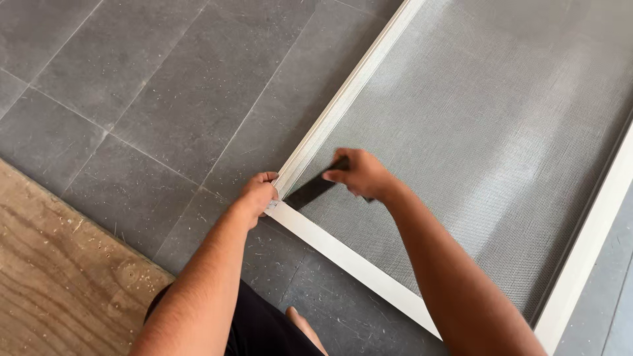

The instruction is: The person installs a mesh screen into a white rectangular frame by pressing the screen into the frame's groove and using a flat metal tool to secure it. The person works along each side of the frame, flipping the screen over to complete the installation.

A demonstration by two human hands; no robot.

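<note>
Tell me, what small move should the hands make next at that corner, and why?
Probably slide the dark flat tool a little further along the white frame, pressing the mesh down. The right hand already holds the tool with its tip at the frame's corner, and the left hand steadies that corner on the floor.

soft, even daylight fills the frame, brightest on the mesh screen (488,118) at upper right, where a pale sheen washes out the weave. shadows are faint and short beneath the arms. the right hand (361,173) is slightly motion-blurred; the floor tiles (165,86) stay sharp.
</note>
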